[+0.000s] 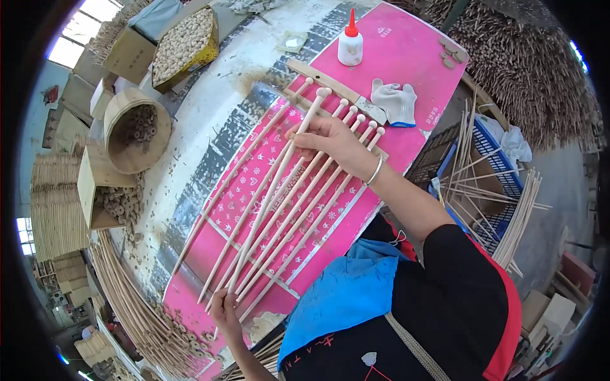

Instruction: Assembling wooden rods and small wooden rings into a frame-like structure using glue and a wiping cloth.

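Note:
Several thin wooden sticks with ball-shaped ends (311, 184) lie side by side, slanting across the pink patterned board, their ball ends against a wooden strip (337, 87). My right hand (333, 143) is closed, thumb and fingers pinching a ball-ended wooden stick (272, 188) below its ball end, raised over the others. Two balls show close together there, so I cannot tell whether a second stick is held. At the lower ends my left hand (227, 311) is closed around the same stick's far end, beside the neighbouring stick ends.
A white glue bottle (350, 47) with a red tip and a white glove (394, 101) rest on the pink board (406, 38). Left are a box of wooden balls (184, 47), a round tub (136, 130) and an open box of wooden rings (95, 190). A blue crate (508, 162) with sticks stands right.

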`<state>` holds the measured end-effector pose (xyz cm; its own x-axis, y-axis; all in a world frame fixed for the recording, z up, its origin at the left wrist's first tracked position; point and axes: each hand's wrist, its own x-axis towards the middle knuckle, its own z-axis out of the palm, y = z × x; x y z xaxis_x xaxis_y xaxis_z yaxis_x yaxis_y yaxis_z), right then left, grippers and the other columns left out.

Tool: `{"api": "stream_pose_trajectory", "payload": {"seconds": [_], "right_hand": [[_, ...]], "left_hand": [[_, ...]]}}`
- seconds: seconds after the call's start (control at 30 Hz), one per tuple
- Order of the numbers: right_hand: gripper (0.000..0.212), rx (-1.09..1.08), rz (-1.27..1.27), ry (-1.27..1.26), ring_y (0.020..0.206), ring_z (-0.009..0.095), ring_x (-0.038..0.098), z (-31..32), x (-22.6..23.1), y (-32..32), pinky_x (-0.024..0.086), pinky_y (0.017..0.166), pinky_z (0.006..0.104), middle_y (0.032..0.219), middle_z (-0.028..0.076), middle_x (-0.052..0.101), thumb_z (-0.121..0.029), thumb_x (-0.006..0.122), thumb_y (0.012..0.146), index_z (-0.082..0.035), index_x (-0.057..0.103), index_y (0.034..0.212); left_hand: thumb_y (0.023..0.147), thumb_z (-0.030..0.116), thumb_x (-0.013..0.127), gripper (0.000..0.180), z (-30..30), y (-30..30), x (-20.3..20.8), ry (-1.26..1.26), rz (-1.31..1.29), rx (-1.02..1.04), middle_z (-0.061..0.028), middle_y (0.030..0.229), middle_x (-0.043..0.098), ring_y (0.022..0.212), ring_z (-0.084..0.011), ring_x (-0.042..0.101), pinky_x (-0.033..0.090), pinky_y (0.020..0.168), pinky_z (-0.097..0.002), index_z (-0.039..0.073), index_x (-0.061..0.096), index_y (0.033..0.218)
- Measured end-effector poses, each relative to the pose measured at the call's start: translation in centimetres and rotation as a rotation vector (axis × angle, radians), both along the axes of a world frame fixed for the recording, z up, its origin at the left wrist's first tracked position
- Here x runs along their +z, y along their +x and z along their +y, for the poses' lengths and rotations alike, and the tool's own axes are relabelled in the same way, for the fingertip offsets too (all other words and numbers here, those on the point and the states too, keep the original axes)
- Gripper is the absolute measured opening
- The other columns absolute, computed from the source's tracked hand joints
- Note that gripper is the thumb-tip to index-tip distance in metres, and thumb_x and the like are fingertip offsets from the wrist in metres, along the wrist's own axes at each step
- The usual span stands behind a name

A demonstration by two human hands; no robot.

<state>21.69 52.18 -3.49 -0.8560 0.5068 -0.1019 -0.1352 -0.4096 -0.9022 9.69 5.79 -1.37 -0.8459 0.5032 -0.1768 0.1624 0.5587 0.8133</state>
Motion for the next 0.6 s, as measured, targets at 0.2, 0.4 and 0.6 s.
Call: {"api": "stream_pose_trajectory", "payload": {"seconds": [0.2,0.4,0.6], "right_hand": [[0.035,-0.055,-0.141,0.043,0.07,0.005,0.063,0.3,-0.4,0.1,0.051,0.064,0.0196,0.085,-0.001,0.069,-0.032,0.073,0.101,-0.002,0.073,0.119],[0.045,0.046,0.014,-0.065,0.078,0.005,0.066,1.1,-0.3,1.3,0.053,0.065,0.0197,0.091,0.002,0.07,-0.039,0.074,0.1,-0.003,0.07,0.127],[0.038,0.043,-0.103,0.05,0.071,0.004,0.063,1.4,-1.2,1.2,0.051,0.061,0.0183,0.085,-0.001,0.067,-0.036,0.074,0.1,-0.004,0.072,0.119]], "left_hand": [[0.097,0.0,0.066,0.007,0.4,-0.1,-0.8,0.079,0.214,0.049,-0.0032,0.091,0.06,0.083,-0.009,0.057,0.047,0.075,-0.0228,-0.001,0.065,0.104],[0.095,-0.004,0.066,0.011,0.7,-0.1,-0.5,0.061,0.22,0.056,-0.0044,0.095,0.06,0.087,-0.011,0.058,0.048,0.081,-0.0242,-0.002,0.064,0.106],[0.095,-0.004,0.065,0.011,1.6,-0.2,-0.5,0.072,0.223,0.05,-0.0045,0.095,0.06,0.086,-0.0111,0.058,0.048,0.08,-0.0251,-0.002,0.064,0.106]]}}
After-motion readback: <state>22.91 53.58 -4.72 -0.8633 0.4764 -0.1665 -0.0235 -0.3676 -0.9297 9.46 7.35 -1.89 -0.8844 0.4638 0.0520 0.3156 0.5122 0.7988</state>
